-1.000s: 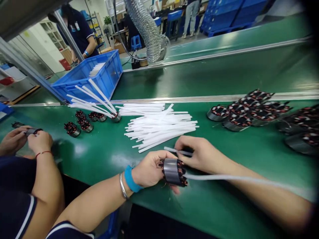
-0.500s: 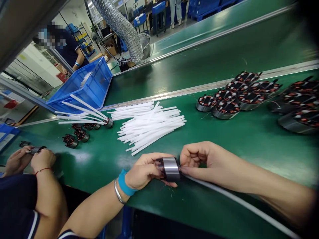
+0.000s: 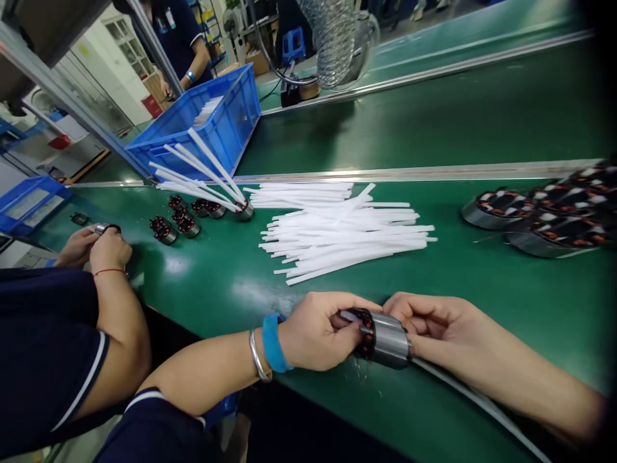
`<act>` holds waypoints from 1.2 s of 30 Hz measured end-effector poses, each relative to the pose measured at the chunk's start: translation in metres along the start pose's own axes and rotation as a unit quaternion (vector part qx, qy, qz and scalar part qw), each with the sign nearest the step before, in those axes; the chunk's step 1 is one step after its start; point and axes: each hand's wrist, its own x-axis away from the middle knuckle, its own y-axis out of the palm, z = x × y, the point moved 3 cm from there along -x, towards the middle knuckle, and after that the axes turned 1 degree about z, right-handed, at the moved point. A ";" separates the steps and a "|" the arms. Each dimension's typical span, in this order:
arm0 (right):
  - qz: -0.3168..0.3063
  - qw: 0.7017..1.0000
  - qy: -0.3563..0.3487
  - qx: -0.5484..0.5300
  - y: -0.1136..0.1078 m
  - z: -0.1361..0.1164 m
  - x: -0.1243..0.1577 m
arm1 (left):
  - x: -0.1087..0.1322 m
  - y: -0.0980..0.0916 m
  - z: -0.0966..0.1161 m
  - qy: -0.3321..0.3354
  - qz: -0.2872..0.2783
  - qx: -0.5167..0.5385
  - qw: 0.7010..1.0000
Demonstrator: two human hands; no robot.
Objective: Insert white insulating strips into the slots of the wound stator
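Note:
A silver metal motor core [image 3: 391, 339] with dark and copper windings lies on its side between my hands, low in the view. My left hand [image 3: 322, 331] is closed on its winding end, near a white tip that shows there. My right hand [image 3: 436, 328] pinches at the other end, where a long white strip [image 3: 482, 402] comes out and trails to the lower right. Beyond my hands, a pile of white strips [image 3: 342, 231] is spread on the green table [image 3: 216, 276].
Several wound cores [image 3: 499, 207] stand at the right. More small cores [image 3: 186, 222] stand at the left, one holding upright strips [image 3: 209, 164]. Behind is a blue crate [image 3: 241, 122]. A person's hands [image 3: 110, 247] work at far left; another person [image 3: 178, 38] stands behind.
The view has shifted, so the pile and crate appear further right. My left hand has turned more over the core's winding end, and a white tip now shows there.

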 end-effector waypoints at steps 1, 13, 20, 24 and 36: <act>0.006 1.000 -0.015 0.012 0.000 -0.001 0.000 | 0.000 -0.001 -0.001 -0.003 -0.005 0.003 1.000; -0.051 0.998 -0.035 0.032 -0.005 0.000 0.008 | 0.003 0.000 -0.008 -0.041 -0.026 0.066 0.997; -0.036 0.999 -0.023 0.014 -0.006 -0.012 0.014 | 0.004 -0.002 -0.007 -0.019 -0.034 0.071 0.997; 0.012 0.987 -0.084 0.138 -0.016 -0.025 0.000 | 0.006 0.002 -0.008 -0.031 -0.094 0.068 0.993; 0.107 0.677 -0.314 0.656 0.038 -0.061 -0.059 | 0.010 0.013 -0.004 -0.056 -0.194 0.086 0.976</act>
